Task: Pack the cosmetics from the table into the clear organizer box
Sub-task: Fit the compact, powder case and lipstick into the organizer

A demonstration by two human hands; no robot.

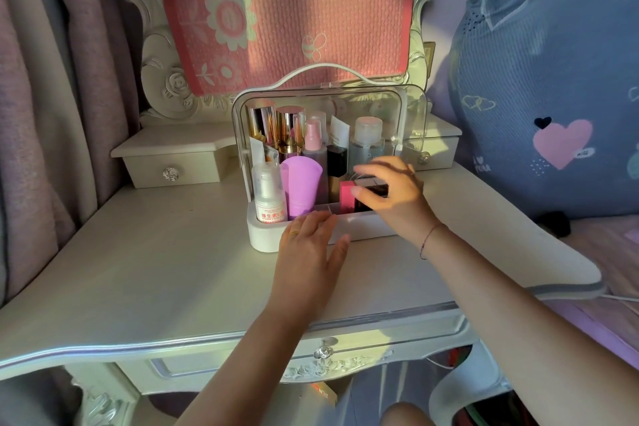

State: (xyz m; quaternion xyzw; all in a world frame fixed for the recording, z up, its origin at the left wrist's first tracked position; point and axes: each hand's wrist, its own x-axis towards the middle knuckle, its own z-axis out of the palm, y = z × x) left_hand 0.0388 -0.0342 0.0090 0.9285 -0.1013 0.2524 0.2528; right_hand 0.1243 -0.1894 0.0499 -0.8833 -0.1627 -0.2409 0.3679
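— White table, box at the back w/ door swung open. Where's the stuff?
— Bottles upright inside. My right hand pinches a dark tube over the front tray, beside a pink stick.
— Left?
— Left hand flat, fingers spread, on the box's front edge, holding nothing.

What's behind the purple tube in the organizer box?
Behind the purple tube stand a pink-capped spray bottle and gold-trimmed metallic tubes. Their lower parts are covered by the tube, so what they rest on is hidden.
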